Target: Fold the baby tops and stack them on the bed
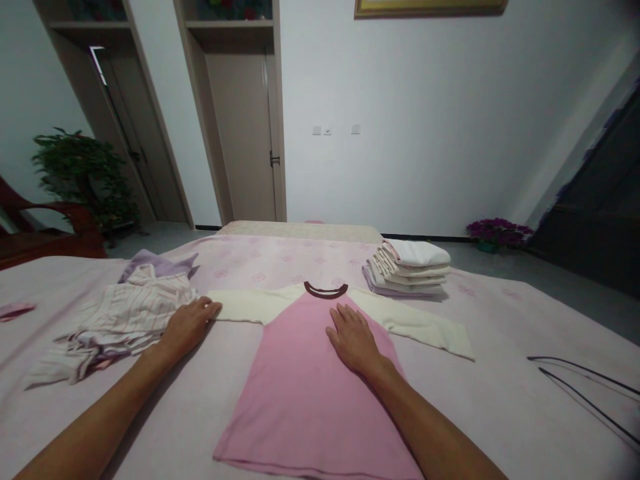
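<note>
A long-sleeved shirt (313, 387) with a pink body, cream sleeves and a dark brown neckband lies spread flat on the bed, its neck pointing away from me. My left hand (190, 323) is at the cuff of the left sleeve, fingers bent and closed on its end. On the upper chest of the shirt, just below the neckband, my right hand (354, 337) rests palm down with its fingers stretched out. The right sleeve (433, 330) reaches out to the side, untouched.
Crumpled striped and purple clothes (135, 307) lie beside my left hand. A stack of folded clothes (410, 270) stands beyond the right sleeve. Two black cords (585, 373) lie on the pink bedsheet (500, 400) at the right. A pink cloth (16, 311) shows at the far left.
</note>
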`<state>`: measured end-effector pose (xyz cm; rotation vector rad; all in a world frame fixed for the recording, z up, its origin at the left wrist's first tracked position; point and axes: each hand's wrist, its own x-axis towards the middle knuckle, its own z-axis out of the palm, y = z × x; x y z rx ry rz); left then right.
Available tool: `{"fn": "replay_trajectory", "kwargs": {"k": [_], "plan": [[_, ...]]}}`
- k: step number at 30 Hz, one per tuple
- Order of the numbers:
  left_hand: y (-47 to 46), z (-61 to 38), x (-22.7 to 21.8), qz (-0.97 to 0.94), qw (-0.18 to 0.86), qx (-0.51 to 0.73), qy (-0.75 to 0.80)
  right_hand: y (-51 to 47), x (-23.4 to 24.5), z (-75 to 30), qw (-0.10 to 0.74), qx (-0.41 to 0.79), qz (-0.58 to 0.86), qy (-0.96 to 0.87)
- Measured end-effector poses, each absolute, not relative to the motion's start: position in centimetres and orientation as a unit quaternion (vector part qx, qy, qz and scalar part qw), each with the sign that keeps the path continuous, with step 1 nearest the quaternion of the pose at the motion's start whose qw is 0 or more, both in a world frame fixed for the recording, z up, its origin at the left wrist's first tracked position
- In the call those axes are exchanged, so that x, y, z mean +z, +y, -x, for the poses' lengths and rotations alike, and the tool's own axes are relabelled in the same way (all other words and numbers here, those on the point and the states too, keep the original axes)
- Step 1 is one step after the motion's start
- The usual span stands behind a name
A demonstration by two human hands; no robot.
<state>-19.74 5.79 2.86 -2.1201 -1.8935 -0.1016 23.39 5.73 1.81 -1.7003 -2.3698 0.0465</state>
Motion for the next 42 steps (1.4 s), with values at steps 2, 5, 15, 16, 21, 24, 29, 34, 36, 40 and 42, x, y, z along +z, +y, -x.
{"fn": "replay_trajectory", "kwargs": {"k": [2, 5, 15, 16, 21, 24, 29, 34, 36, 40, 42], "plan": [[5.4, 20.1, 3.5, 0.709, 0.142, -0.006, -0.691, 5.7, 1.9, -23.4, 0.107, 0.02, 0.58, -0.807], [5.1, 20.4, 4.9, 0.667, 0.143, 0.033, -0.73, 5.5, 2.2, -23.3, 0.102, 0.024, 0.581, -0.807], [9.1, 11.2, 6.9, 0.705, 0.098, -0.032, -0.702, 5.5, 2.3, -23.2, 0.099, 0.026, 0.587, -0.803], [9.9, 9.9, 6.8, 0.709, 0.091, -0.048, -0.698, 5.5, 2.2, -23.2, 0.1, 0.023, 0.587, -0.803], [14.2, 5.3, 6.3, 0.706, 0.072, -0.088, -0.699, 5.4, 2.2, -23.3, 0.108, 0.016, 0.582, -0.806], [16.2, 3.8, 5.7, 0.704, 0.063, -0.088, -0.702, 5.3, 2.4, -23.3, 0.107, 0.028, 0.584, -0.804], [17.5, 3.1, 4.6, 0.712, 0.053, -0.089, -0.695, 5.3, 2.7, -23.3, 0.107, 0.043, 0.584, -0.803], [17.1, 3.0, 3.9, 0.719, 0.083, -0.131, -0.678, 5.3, 2.6, -23.4, 0.112, 0.039, 0.58, -0.806], [16.5, 2.8, 3.3, 0.724, 0.086, -0.144, -0.67, 5.3, 2.5, -23.4, 0.115, 0.037, 0.581, -0.805], [15.2, 2.5, 1.6, 0.773, 0.08, -0.156, -0.61, 5.3, 2.4, -23.4, 0.116, 0.036, 0.578, -0.807], [14.9, 2.6, 0.9, 0.821, 0.053, -0.139, -0.552, 5.3, 2.4, -23.3, 0.116, 0.035, 0.578, -0.807]]}}
